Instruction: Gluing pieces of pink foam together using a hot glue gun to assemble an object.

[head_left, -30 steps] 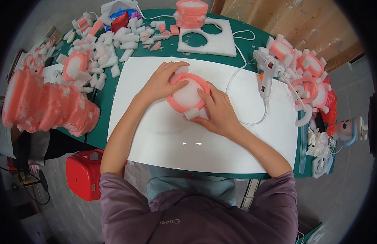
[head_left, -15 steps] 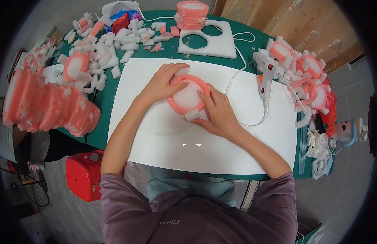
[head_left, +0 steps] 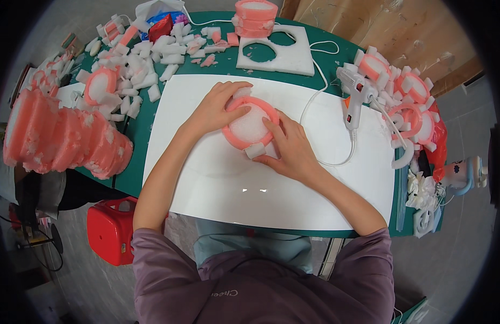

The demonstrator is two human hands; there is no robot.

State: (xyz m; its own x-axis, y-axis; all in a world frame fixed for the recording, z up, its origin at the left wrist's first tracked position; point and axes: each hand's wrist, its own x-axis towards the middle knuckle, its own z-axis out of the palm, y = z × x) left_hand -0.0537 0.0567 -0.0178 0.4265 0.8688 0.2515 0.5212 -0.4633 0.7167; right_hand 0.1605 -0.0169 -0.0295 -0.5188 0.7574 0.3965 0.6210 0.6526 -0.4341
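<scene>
Half-curled, the left hand [head_left: 213, 110] and right hand [head_left: 293, 148] hold a pink-rimmed foam disc [head_left: 249, 125] between them on the white sheet [head_left: 217, 189], left thumb over its rim, right thumb by a small white block [head_left: 255, 150] at its near edge.

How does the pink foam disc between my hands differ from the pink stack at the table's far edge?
The disc is one low ring; the stack is taller and layered. Fingers touch the disc, while the stack stands untouched. Both show pink rims around white.
</scene>
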